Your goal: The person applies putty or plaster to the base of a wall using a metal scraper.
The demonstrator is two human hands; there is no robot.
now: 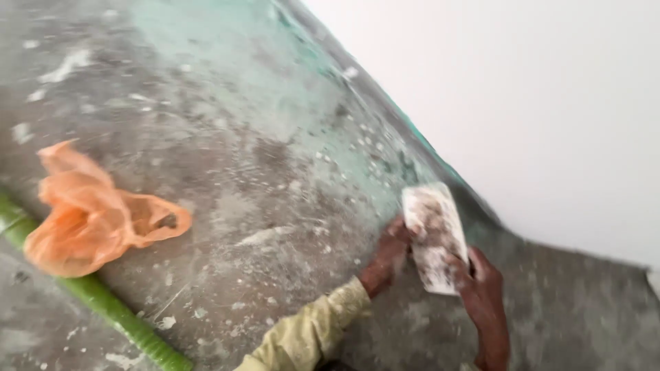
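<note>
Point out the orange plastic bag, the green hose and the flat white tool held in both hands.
Orange plastic bag (89, 216): head view, on its crumpled middle.
Green hose (110, 309): head view, on the ribbed length below the bag.
Flat white tool (434, 237): head view, on its smeared face between the hands.

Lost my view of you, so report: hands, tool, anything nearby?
Left hand and right hand both grip plaster-smeared trowel. Held over floor beside white wall. Orange bag, green hose well clear.

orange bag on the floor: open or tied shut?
Open. The orange plastic bag lies crumpled beside the green hose, its mouth gaping toward the right; contents cannot be told.
</note>
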